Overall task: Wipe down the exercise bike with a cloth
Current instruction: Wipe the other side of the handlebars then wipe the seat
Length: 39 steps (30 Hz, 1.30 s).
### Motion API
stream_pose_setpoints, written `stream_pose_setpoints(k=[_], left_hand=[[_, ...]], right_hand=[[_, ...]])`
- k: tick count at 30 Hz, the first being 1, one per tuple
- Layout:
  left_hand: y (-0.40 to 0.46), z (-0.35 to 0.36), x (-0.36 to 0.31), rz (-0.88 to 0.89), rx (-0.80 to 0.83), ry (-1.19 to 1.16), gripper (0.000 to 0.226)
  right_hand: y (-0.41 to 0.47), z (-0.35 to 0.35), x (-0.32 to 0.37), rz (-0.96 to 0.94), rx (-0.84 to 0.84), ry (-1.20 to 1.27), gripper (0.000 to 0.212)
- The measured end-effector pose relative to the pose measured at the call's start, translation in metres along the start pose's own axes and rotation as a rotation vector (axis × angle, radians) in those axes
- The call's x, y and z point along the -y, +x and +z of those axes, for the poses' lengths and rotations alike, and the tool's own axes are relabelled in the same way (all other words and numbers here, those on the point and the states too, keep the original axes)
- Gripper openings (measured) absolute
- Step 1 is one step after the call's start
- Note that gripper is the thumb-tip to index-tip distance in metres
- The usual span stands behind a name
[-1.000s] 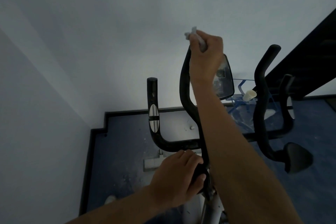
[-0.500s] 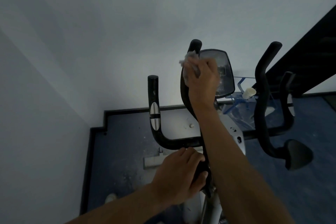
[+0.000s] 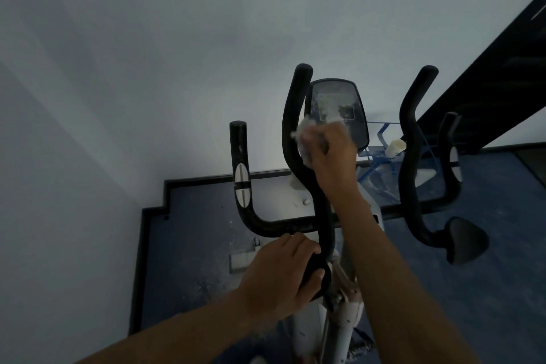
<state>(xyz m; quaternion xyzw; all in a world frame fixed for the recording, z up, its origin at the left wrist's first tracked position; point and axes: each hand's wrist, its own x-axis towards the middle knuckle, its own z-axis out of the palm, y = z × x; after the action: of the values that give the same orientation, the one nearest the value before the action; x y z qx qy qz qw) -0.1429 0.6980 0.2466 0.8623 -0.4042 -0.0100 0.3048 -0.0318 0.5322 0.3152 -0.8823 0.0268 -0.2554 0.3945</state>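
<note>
The right hand (image 3: 332, 154) is curled round a bunched cloth (image 3: 302, 140), pressing it against the tall left bar (image 3: 298, 139) of the bike, just below the dusty console (image 3: 336, 109); that grip wraps the cloth round the tube. The left hand (image 3: 283, 272) grips the bar's base, probably to steady it; the right bar (image 3: 410, 133) looks untouched.

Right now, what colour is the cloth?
White cloth, in the right hand; head view.

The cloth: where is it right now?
In the head view the cloth is bunched in the right hand, pressed against the tall curved handlebar left of centre, just below the console screen.
</note>
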Motion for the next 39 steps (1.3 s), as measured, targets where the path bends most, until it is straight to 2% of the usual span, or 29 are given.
stream_pose_setpoints(k=[2,4,7,11,14,20,26,32,34,37,39], left_hand=[[0.000,0.000,0.001,0.002,0.001,-0.005,0.030],[0.000,-0.001,0.001,0.010,-0.001,0.000,0.029],[0.000,0.000,0.001,0.020,-0.012,0.003,0.029],[-0.001,0.002,0.002,0.023,-0.017,0.009,0.030],[-0.001,0.004,0.002,0.018,-0.021,0.021,0.031],[-0.002,0.004,0.000,-0.005,-0.036,0.011,0.034],[-0.002,0.001,-0.007,-0.038,-0.063,0.005,0.032],[-0.008,-0.008,-0.008,0.016,-0.083,-0.060,0.032],[-0.007,-0.017,-0.014,0.021,-0.108,-0.154,0.038],[0.003,-0.036,-0.035,0.017,-0.097,-0.420,0.047],[0.012,-0.049,-0.052,0.036,-0.131,-0.594,0.043]], right_hand=[[0.027,0.003,0.018,0.125,-0.222,0.160,0.006],[0.053,0.007,0.033,0.224,-0.287,0.273,0.003],[0.056,0.014,0.030,0.240,-0.206,0.285,0.006],[0.015,0.016,0.003,0.075,0.059,0.113,0.006],[-0.008,0.010,-0.014,0.104,0.114,0.058,0.005],[-0.049,-0.016,-0.019,0.104,0.104,0.044,0.015],[-0.099,-0.044,-0.014,0.202,0.113,0.016,0.007],[-0.149,-0.081,-0.002,0.332,0.080,0.139,0.009],[-0.150,-0.091,0.016,0.352,0.036,0.217,0.008],[-0.142,-0.102,0.054,0.309,-0.013,0.330,0.012],[-0.133,-0.104,0.076,0.240,0.009,0.386,0.003]])
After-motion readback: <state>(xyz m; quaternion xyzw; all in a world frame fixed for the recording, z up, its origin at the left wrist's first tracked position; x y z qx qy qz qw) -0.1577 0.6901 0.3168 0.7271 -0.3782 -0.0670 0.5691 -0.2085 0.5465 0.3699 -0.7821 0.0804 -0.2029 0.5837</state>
